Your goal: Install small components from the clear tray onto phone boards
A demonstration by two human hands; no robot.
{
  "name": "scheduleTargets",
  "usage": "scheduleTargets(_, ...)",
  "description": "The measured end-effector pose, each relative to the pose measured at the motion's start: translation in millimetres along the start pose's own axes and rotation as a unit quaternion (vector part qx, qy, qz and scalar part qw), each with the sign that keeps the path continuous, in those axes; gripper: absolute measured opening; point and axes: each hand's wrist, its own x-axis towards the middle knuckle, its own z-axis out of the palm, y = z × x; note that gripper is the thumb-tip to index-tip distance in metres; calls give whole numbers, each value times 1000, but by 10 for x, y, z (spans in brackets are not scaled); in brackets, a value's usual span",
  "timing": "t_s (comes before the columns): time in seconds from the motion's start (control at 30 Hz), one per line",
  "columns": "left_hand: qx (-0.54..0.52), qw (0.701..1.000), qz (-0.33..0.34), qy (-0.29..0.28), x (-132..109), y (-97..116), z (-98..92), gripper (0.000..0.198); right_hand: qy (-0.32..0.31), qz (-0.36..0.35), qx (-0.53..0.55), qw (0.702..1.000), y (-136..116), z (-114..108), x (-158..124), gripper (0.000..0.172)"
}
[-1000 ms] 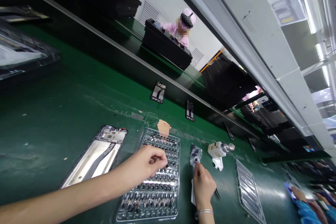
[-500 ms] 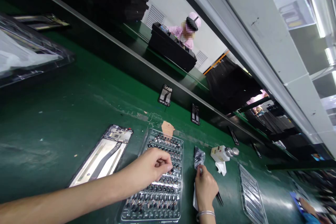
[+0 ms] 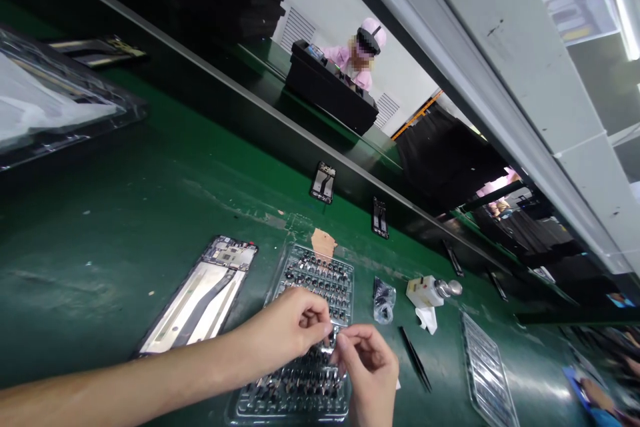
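left hand: left hand (image 3: 285, 323) reaching in from the left edge, fingertips closing on a small silvery piece (image 3: 327, 349)
right hand: right hand (image 3: 369, 373) coming up from below, fingers pinching the same piece, exact hold partly hidden
piece location: sitting between both hands, just above the clear plastic tray (image 3: 351, 293)
tray contents: carrying rows of small black parts (image 3: 315, 280), tan paper scrap (image 3: 324, 243) poking out past the far edge
bench surface: green work mat (image 3: 100, 267) stretching diagonally across view, showing scuffs and pale smears
left of tray: phone frame with exposed board (image 3: 197, 297) lying flat, just beside tray
right of tray: small clear bag of dark parts (image 3: 384, 300), black tweezers (image 3: 415, 358) lying near the right hand, white bottle with metal top (image 3: 425, 291) resting by white tissue (image 3: 426, 319)
far right: stacked clear trays (image 3: 487, 373) lying on the mat
upper shelf: two small phone parts (image 3: 323, 182) (image 3: 380, 218) lying along a dark raised ledge (image 3: 240, 107)
room: co-worker in pink cap and smock (image 3: 360, 53) working behind a black bin (image 3: 330, 90), white wall with louvred vent (image 3: 297, 30) rising behind, grey overhead frame (image 3: 500, 80) crossing the view
lower right corner: another person's hands (image 3: 595, 395) working at the bench edge, blurred
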Motion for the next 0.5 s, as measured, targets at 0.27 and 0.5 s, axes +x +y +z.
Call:
scheduleTargets(0.27,-6,1000,2,6,-12,-23,4,16,12,-17,-4,1000,7,33,-11,15)
scheduleTargets(0.5,-25,1000,6,6,-11,-17,-3,16,39,-122,-29,991,50,42,-56,4)
